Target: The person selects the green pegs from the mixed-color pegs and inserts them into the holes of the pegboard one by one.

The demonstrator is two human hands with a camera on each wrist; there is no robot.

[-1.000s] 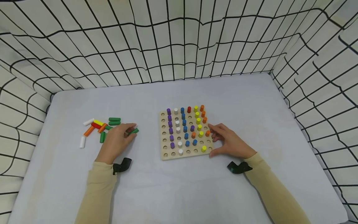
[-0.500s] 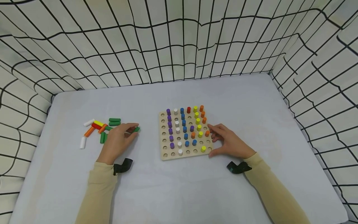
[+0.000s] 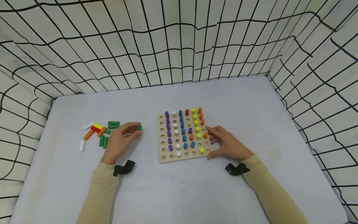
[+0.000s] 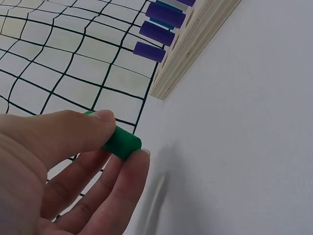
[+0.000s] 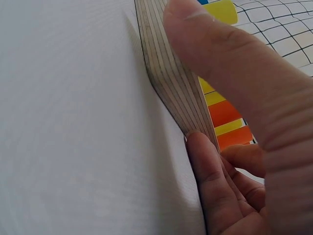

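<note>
My left hand [image 3: 121,140] pinches a short green peg [image 4: 122,143] between thumb and fingertips, left of the wooden pegboard [image 3: 167,153]. One end of the peg sticks out past the fingertips, toward the board. Purple, white, blue, red, yellow and orange pegs stand upright in columns on the board, among several bare holes. At the board's right side, my right hand [image 3: 227,144] holds its edge. In the right wrist view the thumb [image 5: 215,44] lies by the layered wooden edge near the rounded corner, and a fingertip [image 5: 200,147] touches the edge farther along.
Loose pegs lie left of my left hand: white [image 3: 82,146], orange [image 3: 88,134], red [image 3: 95,128], yellow [image 3: 98,126] and several green [image 3: 113,123]. Black wire mesh [image 3: 181,49] borders the white table [image 3: 179,193] at the back and sides.
The left hand has shifted slightly right, and the green peg has turned from lying sideways to more upright in its fingers. The right hand keeps its place at the board.
</note>
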